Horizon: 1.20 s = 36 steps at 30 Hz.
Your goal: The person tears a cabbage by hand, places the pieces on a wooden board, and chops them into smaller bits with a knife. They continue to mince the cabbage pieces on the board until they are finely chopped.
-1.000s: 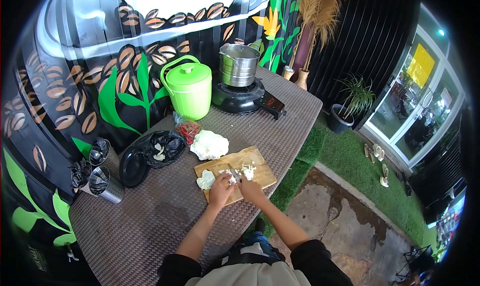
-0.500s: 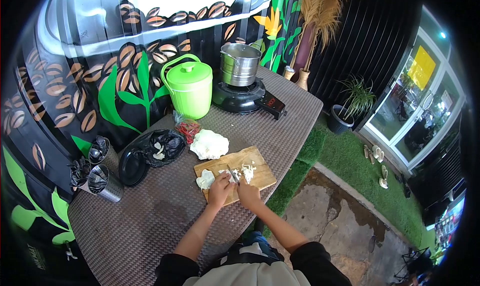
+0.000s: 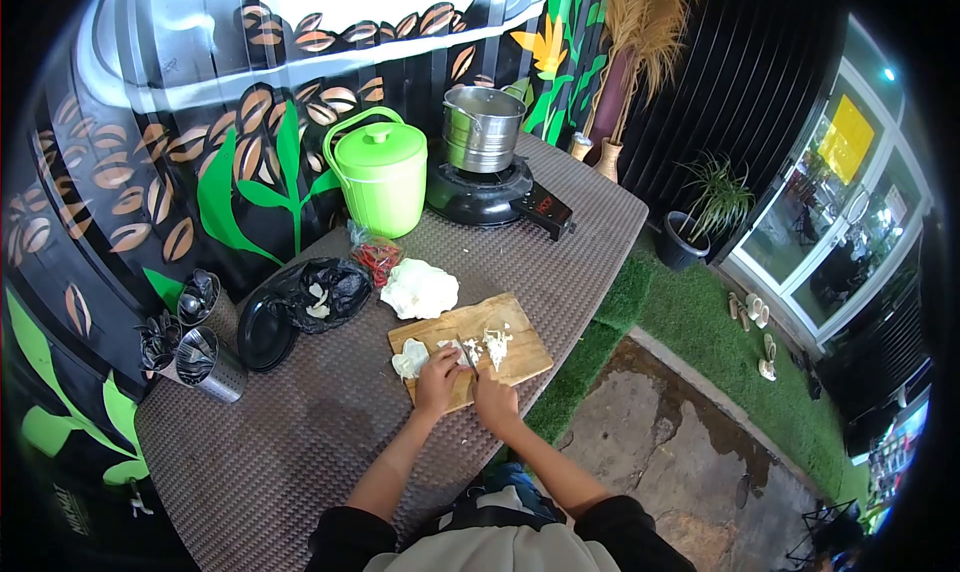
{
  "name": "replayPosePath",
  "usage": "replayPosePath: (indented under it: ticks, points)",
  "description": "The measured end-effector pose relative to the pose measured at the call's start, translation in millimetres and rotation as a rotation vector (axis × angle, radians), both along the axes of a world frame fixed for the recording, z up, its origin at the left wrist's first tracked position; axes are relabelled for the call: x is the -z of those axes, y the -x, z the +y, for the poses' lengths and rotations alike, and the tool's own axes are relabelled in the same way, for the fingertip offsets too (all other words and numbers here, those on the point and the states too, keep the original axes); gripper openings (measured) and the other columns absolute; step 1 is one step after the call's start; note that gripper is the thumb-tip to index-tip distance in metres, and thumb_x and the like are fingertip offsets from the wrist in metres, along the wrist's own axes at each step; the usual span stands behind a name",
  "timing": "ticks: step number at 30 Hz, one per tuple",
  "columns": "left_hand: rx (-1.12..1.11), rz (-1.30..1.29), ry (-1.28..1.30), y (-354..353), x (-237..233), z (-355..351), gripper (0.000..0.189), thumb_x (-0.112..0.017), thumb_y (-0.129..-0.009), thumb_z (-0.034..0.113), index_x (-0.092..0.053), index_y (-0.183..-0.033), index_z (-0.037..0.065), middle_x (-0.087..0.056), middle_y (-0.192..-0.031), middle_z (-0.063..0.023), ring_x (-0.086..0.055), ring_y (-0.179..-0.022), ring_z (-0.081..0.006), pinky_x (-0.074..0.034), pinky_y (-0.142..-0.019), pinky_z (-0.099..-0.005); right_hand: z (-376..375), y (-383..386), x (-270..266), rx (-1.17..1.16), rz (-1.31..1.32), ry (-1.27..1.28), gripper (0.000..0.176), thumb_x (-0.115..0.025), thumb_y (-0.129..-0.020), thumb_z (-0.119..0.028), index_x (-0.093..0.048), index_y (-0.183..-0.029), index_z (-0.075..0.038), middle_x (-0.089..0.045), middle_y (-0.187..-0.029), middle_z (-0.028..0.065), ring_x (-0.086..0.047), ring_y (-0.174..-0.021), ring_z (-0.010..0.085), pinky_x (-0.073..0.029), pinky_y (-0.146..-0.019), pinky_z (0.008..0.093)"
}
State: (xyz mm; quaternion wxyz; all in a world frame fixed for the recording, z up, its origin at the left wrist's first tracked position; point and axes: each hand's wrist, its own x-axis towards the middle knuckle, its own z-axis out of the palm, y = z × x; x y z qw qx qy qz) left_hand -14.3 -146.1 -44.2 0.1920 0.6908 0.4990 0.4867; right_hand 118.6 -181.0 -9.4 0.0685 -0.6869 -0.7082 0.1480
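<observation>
A wooden cutting board [image 3: 528,358] lies near the table's front edge. My left hand [image 3: 437,380] is closed over a pale cabbage piece [image 3: 452,350], fingertips curled and pressing it onto the board. Close beside it, my right hand [image 3: 495,400] grips a knife [image 3: 472,355], whose blade stands against the piece. The knife's handle is hidden in my fist. Chopped white bits [image 3: 497,345] lie to the right of the blade. A loose pale leaf [image 3: 410,358] rests at the board's left end. Behind the board sits a larger white cabbage-like head [image 3: 420,290].
Behind stand a green lidded bucket [image 3: 380,177] and a metal pot [image 3: 482,132] on a portable stove [image 3: 480,200]. A bag of red chillies [image 3: 376,260], a black plastic bag [image 3: 335,297], a black plate [image 3: 262,337] and cutlery holders [image 3: 212,377] are to the left.
My right hand and the knife have shifted slightly down toward me. My left hand stays on the cabbage piece, almost unmoved.
</observation>
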Motion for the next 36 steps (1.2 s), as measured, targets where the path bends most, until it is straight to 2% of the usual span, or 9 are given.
replayPosePath:
  ticks: [5, 9, 19, 24, 27, 30, 31, 33, 36]
  points:
    - [-0.018, 0.126, -0.008, -2.9, -7.8, -5.0, 0.027, -0.067, -0.078, 0.011, -0.065, -0.102, -0.001, -0.06, -0.103, -0.0141, -0.055, -0.102, -0.029, -0.045, -0.086, -0.0374, 40.1, -25.1, -23.1, -0.124, 0.116, 0.136, 0.038, -0.045, -0.091, -0.035, -0.053, -0.108, -0.002, -0.064, -0.088, 0.0239, -0.062, -0.084, 0.0413, -0.047, -0.075, 0.0499]
    - [-0.025, 0.238, -0.178, -6.3, -5.0, -1.3, 0.027, -0.064, -0.081, 0.014, -0.064, -0.104, 0.0, -0.057, -0.098, -0.0112, -0.054, -0.093, -0.0281, -0.044, -0.082, -0.0401, 33.3, -38.1, -21.6, -0.136, 0.151, 0.152, 0.039, -0.044, -0.091, -0.036, -0.055, -0.104, -0.001, -0.064, -0.09, 0.0245, -0.061, -0.084, 0.0419, -0.047, -0.074, 0.0502]
    - [-0.107, 0.498, -0.097, -6.4, -18.9, -8.8, 0.023, -0.061, -0.083, 0.026, -0.062, -0.096, 0.006, -0.058, -0.096, -0.0093, -0.049, -0.093, -0.0265, -0.037, -0.078, -0.0402, 12.6, -40.5, -17.8, -0.038, 0.07, -0.027, 0.035, -0.043, -0.093, -0.036, -0.049, -0.098, -0.001, -0.063, -0.076, 0.0246, -0.063, -0.072, 0.0416, -0.05, -0.066, 0.0508]
    - [-0.154, 0.392, 0.001, -6.3, -25.6, -9.6, 0.024, -0.063, -0.081, 0.024, -0.061, -0.097, 0.006, -0.057, -0.095, -0.0086, -0.049, -0.094, -0.0266, -0.035, -0.08, -0.0393, 6.5, -44.7, -8.4, -0.14, 0.02, -0.004, 0.034, -0.044, -0.092, -0.035, -0.047, -0.098, -0.002, -0.063, -0.074, 0.0235, -0.064, -0.069, 0.0408, -0.05, -0.064, 0.0506]
    - [-0.068, 0.397, -0.105, -6.3, -31.9, -11.4, 0.021, -0.064, -0.078, 0.019, -0.061, -0.095, 0.006, -0.057, -0.096, -0.0089, -0.049, -0.097, -0.0273, -0.035, -0.085, -0.0411, 5.5, -46.0, -10.6, -0.043, 0.041, -0.086, 0.034, -0.045, -0.092, -0.036, -0.048, -0.095, -0.002, -0.063, -0.069, 0.0218, -0.064, -0.066, 0.039, -0.052, -0.061, 0.0478]
    - [-0.016, 0.305, -0.108, -5.3, -22.0, -7.1, 0.022, -0.064, -0.075, 0.011, -0.062, -0.096, 0.004, -0.059, -0.096, -0.0111, -0.05, -0.098, -0.0293, -0.038, -0.087, -0.0421, 3.2, -46.8, -16.7, 0.015, 0.129, -0.018, 0.035, -0.044, -0.093, -0.035, -0.047, -0.099, -0.001, -0.063, -0.075, 0.0242, -0.063, -0.071, 0.0419, -0.05, -0.066, 0.052]
    - [-0.012, 0.306, -0.109, -4.7, -16.9, -5.0, 0.022, -0.064, -0.075, 0.011, -0.062, -0.096, 0.004, -0.059, -0.096, -0.0111, -0.05, -0.098, -0.0293, -0.038, -0.087, -0.0421, 1.7, -45.7, -14.7, 0.004, 0.149, -0.017, 0.035, -0.043, -0.093, -0.035, -0.047, -0.099, -0.001, -0.062, -0.076, 0.0247, -0.063, -0.072, 0.0428, -0.049, -0.066, 0.0522]
    - [0.021, 0.054, 0.02, -3.6, -12.4, -0.7, 0.023, -0.065, -0.075, 0.008, -0.064, -0.096, 0.001, -0.061, -0.095, -0.0141, -0.052, -0.096, -0.0314, -0.042, -0.087, -0.0411, 1.2, -43.9, -15.2, -0.008, 0.169, -0.02, 0.036, -0.043, -0.093, -0.036, -0.047, -0.099, -0.001, -0.062, -0.077, 0.0253, -0.062, -0.073, 0.0437, -0.049, -0.067, 0.0525]
    - [-0.035, 0.099, -0.022, -5.4, -14.7, 2.5, 0.02, -0.066, -0.073, 0.003, -0.066, -0.093, -0.001, -0.063, -0.095, -0.0164, -0.055, -0.091, -0.0336, -0.045, -0.08, -0.0396, -2.3, -41.2, -19.8, -0.014, 0.193, -0.02, 0.036, -0.043, -0.093, -0.036, -0.046, -0.1, 0.0, -0.062, -0.078, 0.0263, -0.062, -0.075, 0.0445, -0.049, -0.067, 0.0523]
